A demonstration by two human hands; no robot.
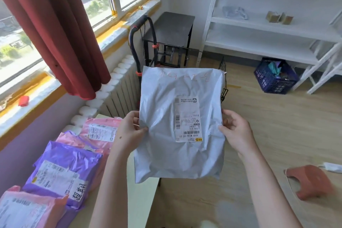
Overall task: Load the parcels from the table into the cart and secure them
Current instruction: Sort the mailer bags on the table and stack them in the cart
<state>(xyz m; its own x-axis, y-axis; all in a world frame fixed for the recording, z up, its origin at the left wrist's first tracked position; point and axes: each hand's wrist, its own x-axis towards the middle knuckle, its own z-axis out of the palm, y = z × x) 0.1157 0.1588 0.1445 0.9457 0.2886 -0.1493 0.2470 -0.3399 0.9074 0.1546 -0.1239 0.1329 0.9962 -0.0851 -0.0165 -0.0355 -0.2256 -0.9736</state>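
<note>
I hold a grey plastic parcel (177,120) with a white shipping label up in front of me. My left hand (129,131) pinches its left edge and my right hand (235,131) grips its right edge. Behind the parcel stands the black cart (140,42) with its looped handle and red clips; its wire basket is mostly hidden by the parcel. At the lower left, the table (103,200) carries a purple parcel (64,170) and pink parcels (100,131), stacked and overlapping.
A white radiator (114,87) and a red curtain (61,33) run along the window wall on the left. A small black table (174,24) stands behind the cart. White shelving (268,29), a blue crate (275,77) and a reddish cloth (311,181) occupy the right.
</note>
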